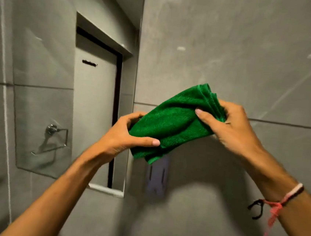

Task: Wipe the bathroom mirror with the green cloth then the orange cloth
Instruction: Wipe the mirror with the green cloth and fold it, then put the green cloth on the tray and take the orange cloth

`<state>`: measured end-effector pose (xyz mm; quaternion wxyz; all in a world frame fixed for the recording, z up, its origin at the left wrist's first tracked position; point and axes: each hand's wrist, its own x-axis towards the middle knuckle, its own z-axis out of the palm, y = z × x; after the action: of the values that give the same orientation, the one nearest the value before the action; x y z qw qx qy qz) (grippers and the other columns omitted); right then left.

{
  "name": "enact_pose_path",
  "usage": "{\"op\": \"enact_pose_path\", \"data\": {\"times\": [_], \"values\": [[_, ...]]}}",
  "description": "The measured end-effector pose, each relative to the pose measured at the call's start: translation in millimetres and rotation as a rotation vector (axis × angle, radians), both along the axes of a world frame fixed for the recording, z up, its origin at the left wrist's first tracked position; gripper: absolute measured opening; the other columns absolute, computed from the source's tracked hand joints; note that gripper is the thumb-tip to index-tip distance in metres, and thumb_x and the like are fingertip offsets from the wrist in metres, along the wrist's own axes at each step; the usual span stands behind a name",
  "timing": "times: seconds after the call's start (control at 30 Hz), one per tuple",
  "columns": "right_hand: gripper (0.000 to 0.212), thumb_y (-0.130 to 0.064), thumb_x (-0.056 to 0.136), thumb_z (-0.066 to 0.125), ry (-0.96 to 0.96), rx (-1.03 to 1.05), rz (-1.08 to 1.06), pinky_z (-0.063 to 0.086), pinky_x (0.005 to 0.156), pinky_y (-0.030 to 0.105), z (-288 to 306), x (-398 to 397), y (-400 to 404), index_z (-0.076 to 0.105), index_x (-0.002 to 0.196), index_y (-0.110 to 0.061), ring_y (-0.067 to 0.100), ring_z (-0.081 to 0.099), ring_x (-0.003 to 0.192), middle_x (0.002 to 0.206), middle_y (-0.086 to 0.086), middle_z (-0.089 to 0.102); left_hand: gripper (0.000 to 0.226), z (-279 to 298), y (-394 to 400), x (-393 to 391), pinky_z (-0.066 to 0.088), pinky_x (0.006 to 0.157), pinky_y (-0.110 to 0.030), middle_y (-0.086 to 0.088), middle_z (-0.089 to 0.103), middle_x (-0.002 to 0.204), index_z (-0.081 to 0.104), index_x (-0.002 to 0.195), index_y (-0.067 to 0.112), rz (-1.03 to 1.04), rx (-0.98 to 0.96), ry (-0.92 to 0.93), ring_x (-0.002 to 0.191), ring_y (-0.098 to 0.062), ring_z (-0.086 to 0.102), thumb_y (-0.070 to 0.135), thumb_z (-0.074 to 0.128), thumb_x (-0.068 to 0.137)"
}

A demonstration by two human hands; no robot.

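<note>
A bunched green cloth hangs in the air in front of the grey tiled wall, held at both ends. My left hand grips its lower left end, thumb on top. My right hand pinches its upper right end. The bathroom mirror is on the wall to the left of the cloth, its right edge just left of my left hand; it reflects a door and a towel ring. Neither hand nor the cloth touches the glass. No orange cloth is in view.
A small dark purple holder is fixed to the wall just below the cloth. A white ledge runs under the mirror's lower right corner. Grey glossy tiles cover the wall to the right.
</note>
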<state>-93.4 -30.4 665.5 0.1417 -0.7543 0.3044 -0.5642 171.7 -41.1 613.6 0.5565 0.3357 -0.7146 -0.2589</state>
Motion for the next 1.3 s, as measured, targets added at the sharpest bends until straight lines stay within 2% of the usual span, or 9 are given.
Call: {"op": "enact_pose_path", "data": {"times": [0.17,0.43,0.53,0.73,0.9,1.0,1.13,1.2,1.3], "values": [[0.017,-0.019,0.086,0.075,-0.251,0.191,0.112,0.062,0.086,0.031,-66.8,-54.3,27.9,0.081,0.100,-0.023,0.017,0.078,0.096,0.102,0.000,0.083,0.057,-46.4,23.3,-42.2,0.062,0.074,-0.031,-0.002,0.077,0.103,0.066,0.115,0.017,-0.294,0.313,0.297,0.093,-0.019,0.075,-0.011,0.076,0.067],[0.029,0.004,0.087,0.069,-0.561,0.700,0.044,0.063,0.074,0.025,-245.4,-124.6,48.7,0.076,0.108,-0.015,0.017,0.079,0.094,0.104,0.005,0.082,0.035,-204.4,45.3,-120.2,0.064,0.064,-0.036,-0.008,0.080,0.098,0.074,0.108,0.011,-0.251,0.862,0.697,0.084,-0.018,0.078,0.010,0.074,0.073],[0.037,0.015,0.085,0.063,-0.613,0.891,-0.041,0.064,0.069,0.027,-316.0,-137.6,47.4,0.071,0.111,-0.011,0.013,0.079,0.081,0.090,0.000,0.083,0.055,-265.7,47.5,-131.7,0.066,0.066,-0.037,-0.012,0.077,0.102,0.066,0.122,0.002,-0.077,1.005,0.644,0.078,-0.019,0.078,0.007,0.076,0.068],[0.038,0.015,0.082,0.065,-0.646,1.261,-0.143,0.065,0.074,0.036,-468.0,-152.9,68.0,0.071,0.117,0.004,0.028,0.079,0.088,0.100,0.015,0.081,0.038,-388.7,66.7,-141.6,0.063,0.070,-0.030,-0.010,0.081,0.095,0.067,0.117,-0.004,0.052,1.234,0.544,0.075,-0.018,0.078,-0.015,0.064,0.081],[0.034,0.018,0.086,0.060,-0.610,1.553,-0.252,0.065,0.074,0.040,-578.6,-148.9,85.0,0.066,0.119,0.010,0.027,0.078,0.082,0.088,0.012,0.081,0.048,-480.9,89.4,-154.1,0.060,0.082,-0.037,-0.029,0.059,0.120,0.054,0.132,-0.012,0.187,1.354,0.532,0.109,-0.039,0.061,-0.024,0.051,0.086],[0.038,0.020,0.086,0.061,-0.578,1.607,-0.376,0.058,0.095,0.048,-629.0,-140.9,88.0,0.062,0.123,0.015,0.034,0.071,0.090,0.108,0.028,0.073,0.051,-530.3,98.4,-164.6,0.058,0.084,-0.042,-0.040,0.059,0.127,0.052,0.133,-0.013,0.362,1.379,0.476,0.095,-0.035,0.067,-0.027,0.051,0.084],[0.044,0.021,0.088,0.060,-0.407,1.614,-0.468,0.056,0.067,0.014,-671.8,-133.1,87.2,0.058,0.131,0.011,0.027,0.064,0.092,0.112,0.025,0.066,0.053,-576.7,110.4,-176.7,0.048,0.098,-0.060,-0.041,0.057,0.130,0.053,0.135,-0.008,0.486,1.425,0.434,0.108,-0.040,0.059,-0.027,0.052,0.085],[0.044,0.018,0.089,0.062,-0.321,1.603,-0.483,0.056,0.071,0.012,-683.3,-133.2,86.7,0.059,0.132,0.010,0.028,0.064,0.102,0.110,0.021,0.067,0.057,-591.4,113.9,-178.2,0.049,0.100,-0.055,-0.037,0.059,0.132,0.052,0.138,-0.004,0.474,1.407,0.403,0.115,-0.042,0.059,-0.027,0.051,0.086],[0.038,0.007,0.086,0.071,-0.192,1.503,-0.610,0.053,0.090,0.029,-683.4,-135.6,79.9,0.066,0.124,0.005,0.031,0.069,0.105,0.112,0.023,0.073,0.056,-592.0,112.1,-176.2,0.056,0.093,-0.031,-0.026,0.059,0.139,0.050,0.141,-0.001,0.425,1.339,0.251,0.122,-0.034,0.059,-0.022,0.053,0.089]]}}
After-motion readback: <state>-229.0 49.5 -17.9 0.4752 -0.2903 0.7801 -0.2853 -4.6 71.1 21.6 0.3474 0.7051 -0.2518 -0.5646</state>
